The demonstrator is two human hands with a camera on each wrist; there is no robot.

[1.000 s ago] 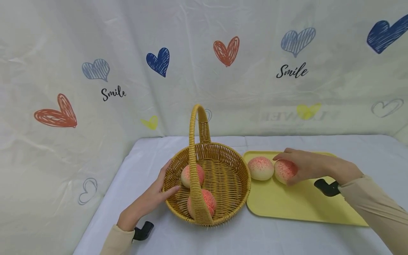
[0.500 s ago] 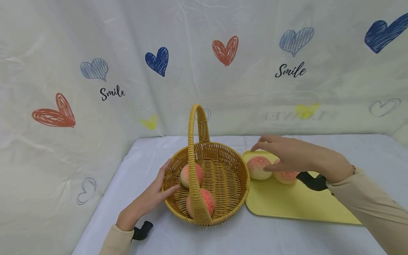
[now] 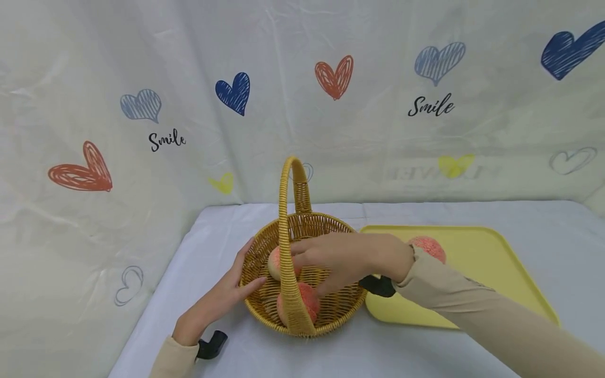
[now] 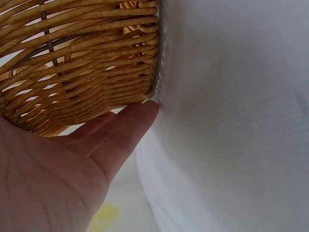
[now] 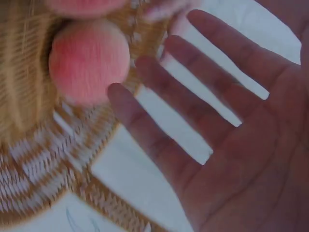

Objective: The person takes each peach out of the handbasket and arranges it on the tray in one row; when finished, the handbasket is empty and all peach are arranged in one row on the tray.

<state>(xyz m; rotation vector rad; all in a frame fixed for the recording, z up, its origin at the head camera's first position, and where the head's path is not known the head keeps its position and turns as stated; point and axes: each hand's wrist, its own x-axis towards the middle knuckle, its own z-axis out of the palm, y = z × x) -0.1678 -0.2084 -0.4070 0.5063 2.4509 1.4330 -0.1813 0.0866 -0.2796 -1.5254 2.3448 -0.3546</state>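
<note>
The basket (image 3: 323, 224) is round and woven from glossy golden-brown strands, with a tall arched handle (image 3: 283, 220) bound in tight coils. Inside it lie two balls like peaches, matte and rounded, cream below and speckled pink above: the far ball (image 3: 274, 264), partly behind the handle, and the near ball (image 3: 309, 303) toward the front rim. A third ball (image 3: 430, 248), half hidden by the right sleeve (image 3: 477, 304), sits on a smooth yellow tray (image 3: 501, 273) with rounded corners. Soft white cloth (image 3: 368, 352) lies under everything. The hands are apart. The left hand (image 3: 231, 286) is at the basket's left side, fingers fairly straight along the outer weave, thumb over the rim. The right hand (image 3: 342, 255) hangs over the basket, fingers spread and palm bare, its fingertips by the far ball and thumb by the near one; whether it touches either, I cannot tell. On the creased pale backdrop (image 3: 368, 131), "Smile" reads twice in black script among sketched hearts (image 3: 334, 77); some faint reversed capitals are too pale to read fully.
</note>
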